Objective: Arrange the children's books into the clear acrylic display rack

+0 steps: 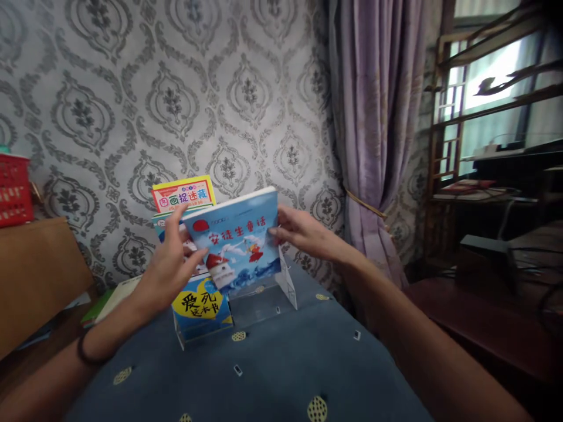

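Observation:
A light-blue picture book (240, 243) with red lettering is held slightly tilted between my two hands. My left hand (169, 264) grips its left edge, thumb on the front cover. My right hand (303, 231) pinches its right edge, thumb in front. Below and behind the book stands a clear book rack (288, 284), its right part visible under the raised book. In the rack's left part sit a blue book with a yellow heart (202, 308) and, behind it, a yellow-edged book (185, 196). More covers between those two are partly hidden by my left hand.
The rack stands on a table with a dark blue patterned cloth (272, 375). More books (118, 298) lie at the left, near a cardboard box (41, 275) and a red basket (15, 190). Behind are a patterned wall and a purple curtain (373, 117); a wooden shelf stands right.

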A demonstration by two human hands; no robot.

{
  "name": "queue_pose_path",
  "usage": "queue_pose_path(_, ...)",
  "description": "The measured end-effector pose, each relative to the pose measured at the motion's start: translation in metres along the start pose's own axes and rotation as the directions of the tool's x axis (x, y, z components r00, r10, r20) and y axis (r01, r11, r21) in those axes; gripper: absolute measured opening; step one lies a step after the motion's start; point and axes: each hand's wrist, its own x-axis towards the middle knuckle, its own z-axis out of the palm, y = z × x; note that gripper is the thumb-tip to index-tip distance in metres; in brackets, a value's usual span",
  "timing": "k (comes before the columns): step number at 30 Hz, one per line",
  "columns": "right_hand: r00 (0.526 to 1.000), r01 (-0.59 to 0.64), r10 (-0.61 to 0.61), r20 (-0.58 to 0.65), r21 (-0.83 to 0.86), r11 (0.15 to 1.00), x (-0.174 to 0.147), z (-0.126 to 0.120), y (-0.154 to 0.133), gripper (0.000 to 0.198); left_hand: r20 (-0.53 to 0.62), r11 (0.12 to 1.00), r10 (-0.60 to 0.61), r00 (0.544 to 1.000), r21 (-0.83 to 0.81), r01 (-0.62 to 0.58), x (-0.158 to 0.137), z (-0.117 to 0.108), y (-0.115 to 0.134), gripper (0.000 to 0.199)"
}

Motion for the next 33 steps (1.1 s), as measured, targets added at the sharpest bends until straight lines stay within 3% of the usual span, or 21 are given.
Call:
queue_pose_path(6, 0.989, 0.014, -0.021, -0.149, -0.050, 0.999, 0.030, -0.030, 0.013, 0.023, 0.001, 0.960, 0.264, 0.965, 0.099, -0.262, 0.073, -0.002, 0.007, 0.089)
queue_pose_path(14, 0.960, -0.012, -0.008, -0.280, -0.071, 0.997, 0.062, -0.037, 0.047, 0.029, 0.096, 0.957, 0.264, 0.960, 0.095, -0.273, 0.128, 0.002, -0.005, 0.062)
queue_pose_path(20, 0.965, -0.048, 0.055, -0.258, 0.033, 0.998, 0.075, -0.034, 0.066, 0.029, 0.122, 0.945, 0.286, 0.951, 0.129, -0.301, 0.138, 0.003, -0.008, 0.050)
queue_pose_path(27, 0.958, -0.086, 0.113, -0.265, 0.111, 0.990, 0.078, -0.028, 0.065, 0.021, 0.114, 0.922, 0.306, 0.945, 0.211, -0.324, 0.133, 0.005, -0.004, 0.043)
queue_pose_path(33, 0.954, -0.107, 0.144, -0.263, 0.148, 0.983, 0.077, -0.026, 0.078, 0.026, 0.137, 0.915, 0.299, 0.944, 0.241, -0.324, 0.127, 0.013, -0.003, 0.041)
